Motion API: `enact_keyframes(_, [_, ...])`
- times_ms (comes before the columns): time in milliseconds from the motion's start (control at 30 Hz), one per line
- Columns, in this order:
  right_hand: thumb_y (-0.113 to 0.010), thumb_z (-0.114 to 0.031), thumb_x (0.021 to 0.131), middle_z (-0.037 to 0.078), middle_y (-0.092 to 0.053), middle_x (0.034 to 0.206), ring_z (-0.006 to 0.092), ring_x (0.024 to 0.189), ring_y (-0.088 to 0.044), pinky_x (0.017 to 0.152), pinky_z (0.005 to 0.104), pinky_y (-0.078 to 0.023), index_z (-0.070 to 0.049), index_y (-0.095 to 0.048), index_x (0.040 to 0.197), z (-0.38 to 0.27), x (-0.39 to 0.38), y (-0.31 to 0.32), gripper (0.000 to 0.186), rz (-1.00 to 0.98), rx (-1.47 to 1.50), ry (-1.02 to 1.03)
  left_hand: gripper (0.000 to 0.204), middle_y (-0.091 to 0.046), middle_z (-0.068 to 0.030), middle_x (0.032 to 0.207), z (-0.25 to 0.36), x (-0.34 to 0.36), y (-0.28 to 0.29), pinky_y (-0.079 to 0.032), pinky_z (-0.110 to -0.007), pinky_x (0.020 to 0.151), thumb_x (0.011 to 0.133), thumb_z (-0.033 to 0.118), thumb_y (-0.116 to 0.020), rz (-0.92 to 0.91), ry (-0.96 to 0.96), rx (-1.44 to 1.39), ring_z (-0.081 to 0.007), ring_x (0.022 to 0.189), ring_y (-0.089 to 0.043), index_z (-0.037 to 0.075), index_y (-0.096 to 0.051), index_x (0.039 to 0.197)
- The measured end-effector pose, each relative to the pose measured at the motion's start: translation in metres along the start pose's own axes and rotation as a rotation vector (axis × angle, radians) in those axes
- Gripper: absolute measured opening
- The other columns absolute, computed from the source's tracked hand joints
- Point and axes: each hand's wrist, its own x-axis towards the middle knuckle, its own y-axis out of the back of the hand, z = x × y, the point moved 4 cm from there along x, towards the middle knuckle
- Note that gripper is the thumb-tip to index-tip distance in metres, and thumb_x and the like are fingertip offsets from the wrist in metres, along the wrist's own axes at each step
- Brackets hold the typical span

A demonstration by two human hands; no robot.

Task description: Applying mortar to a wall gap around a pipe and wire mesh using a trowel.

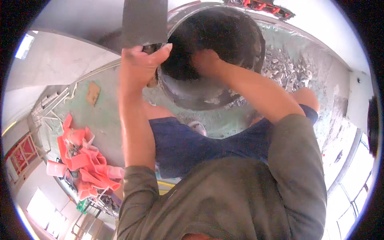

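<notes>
Grey bucket (192, 94), its inside dark, perhaps black. Floor (108, 120) pale green with grey rubble (286, 70). Pink-red plastic heap (86, 162). Navy shorts (192, 146), olive-grey shirt (240, 192). Dark grey board (144, 20).

A heap of pink-red plastic pieces (86, 162) lay on the green floor (106, 120) at the left. A small brown flat piece (93, 93) lay near it, and grey rubble (286, 70) was spread at the right, beside a white wall (336, 36).
</notes>
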Motion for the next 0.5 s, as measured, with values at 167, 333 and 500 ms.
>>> enact_keyframes(167, [-0.049,-0.017,0.088,0.016,-0.068,0.098,0.0349,0.088,-0.067,0.072,0.0450,-0.056,-0.010,-0.069,0.099,0.011,-0.033,0.003,0.024,-0.059,-0.029,-0.032,0.031,-0.069,-0.0080,0.083,-0.002,0.002,0.002,-0.048,-0.028,0.073,0.068,0.022,-0.077,0.051,0.090,-0.152,-0.0158,0.074,-0.060,0.001,-0.067,0.088])
enact_keyframes(333, [-0.047,-0.018,0.090,0.015,-0.068,0.101,0.0337,0.090,-0.066,0.073,0.0459,-0.055,-0.010,-0.068,0.102,0.044,-0.005,0.063,0.026,0.108,0.073,-0.143,0.032,-0.068,-0.0049,0.084,0.003,-0.004,-0.007,-0.048,-0.027,0.073,0.068,0.019,-0.078,-0.057,0.356,-0.240,-0.0137,0.076,-0.059,-0.002,-0.067,0.090])
enact_keyframes(500, [-0.048,-0.020,0.089,0.015,-0.067,0.102,0.0315,0.096,-0.065,0.076,0.0451,-0.055,-0.010,-0.068,0.103,-0.019,0.030,0.032,0.026,0.004,0.058,0.042,0.031,-0.066,-0.0034,0.079,0.000,-0.006,0.004,-0.048,-0.028,0.068,0.069,0.019,-0.078,-0.106,0.272,-0.096,-0.0119,0.071,-0.057,-0.002,-0.067,0.089])
